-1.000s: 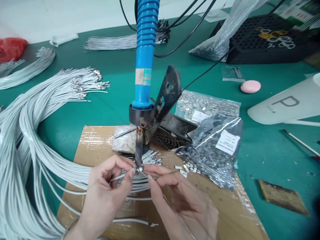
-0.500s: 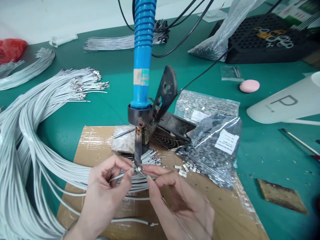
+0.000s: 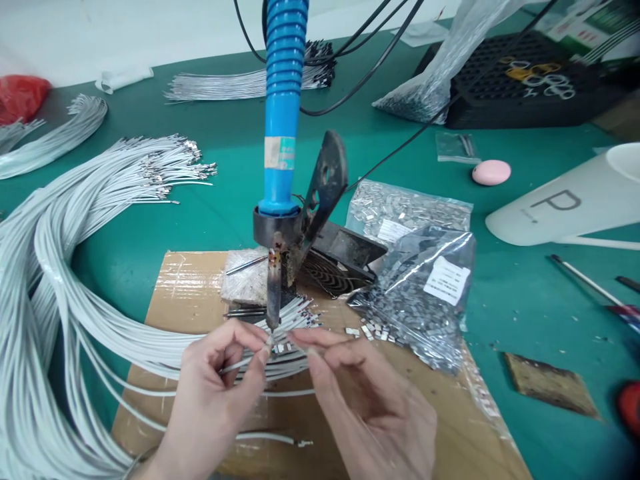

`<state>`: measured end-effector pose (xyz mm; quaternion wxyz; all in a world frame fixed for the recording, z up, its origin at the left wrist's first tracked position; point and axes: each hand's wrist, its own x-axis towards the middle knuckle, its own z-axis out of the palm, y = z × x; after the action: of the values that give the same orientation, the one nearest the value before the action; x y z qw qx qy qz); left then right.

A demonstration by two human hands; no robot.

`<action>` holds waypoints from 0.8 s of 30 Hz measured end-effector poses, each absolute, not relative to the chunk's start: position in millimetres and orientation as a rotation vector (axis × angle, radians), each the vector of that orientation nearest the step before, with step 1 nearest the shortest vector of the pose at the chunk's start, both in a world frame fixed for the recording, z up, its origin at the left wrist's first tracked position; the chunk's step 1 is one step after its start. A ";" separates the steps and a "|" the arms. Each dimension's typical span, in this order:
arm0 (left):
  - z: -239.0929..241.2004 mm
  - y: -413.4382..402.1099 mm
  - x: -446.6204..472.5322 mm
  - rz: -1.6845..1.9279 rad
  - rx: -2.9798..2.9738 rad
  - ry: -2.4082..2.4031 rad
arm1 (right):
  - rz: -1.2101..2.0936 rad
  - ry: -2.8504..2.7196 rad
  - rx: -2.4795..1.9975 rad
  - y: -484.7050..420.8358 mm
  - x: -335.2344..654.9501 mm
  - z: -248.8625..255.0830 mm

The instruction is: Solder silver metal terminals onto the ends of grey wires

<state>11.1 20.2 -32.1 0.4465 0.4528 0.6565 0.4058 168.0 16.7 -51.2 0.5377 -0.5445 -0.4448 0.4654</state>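
My left hand (image 3: pixel 215 393) pinches the end of a white wire (image 3: pixel 234 366) between thumb and forefinger, right under the dark tip of a soldering iron (image 3: pixel 273 287). The iron points straight down from its blue handle (image 3: pixel 281 140). Thumb and fingers of my right hand (image 3: pixel 373 403) are pressed together just right of the tip, on a thin strand of solder wire that barely shows now. Small metal pieces (image 3: pixel 283 347) sit between my hands. A thick bundle of white wires (image 3: pixel 125 323) runs beneath them across a cardboard sheet (image 3: pixel 187 280).
Right of the iron lie a bag of small metal parts (image 3: pixel 415 300) and loose pieces (image 3: pixel 376 330). A metal bracket (image 3: pixel 327 180) and a dark fan-like unit (image 3: pixel 345 257) stand behind. Farther right are a white cup (image 3: pixel 565 200), a pink egg-shaped object (image 3: pixel 492 173) and a brown pad (image 3: pixel 550 385).
My right hand has drawn slightly right, away from the iron tip, and the solder strand shows less. My left hand keeps its pinch below the tip. The view has shifted slightly.
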 end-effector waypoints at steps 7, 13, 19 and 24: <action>-46.3 -22.1 2.1 0.671 1.553 1.385 | 0.984 -0.691 -1.236 27.2 224.5 -60.9; -72.9 -43.2 -18.2 0.733 2.008 1.474 | 1.011 -0.712 -1.381 15.4 252.8 -82.2; -80.8 -44.7 -30.4 0.589 2.362 1.533 | 0.762 -1.161 -1.697 2.7 252.6 -95.2; -52.7 -41.6 -34.1 0.639 2.007 1.534 | 0.662 -1.368 -1.727 10.1 245.4 -92.7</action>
<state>-34.1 -41.6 -52.7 0.2649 0.7427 0.5677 0.2365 245.4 10.1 -92.7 0.4083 -0.6854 -0.5428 0.2626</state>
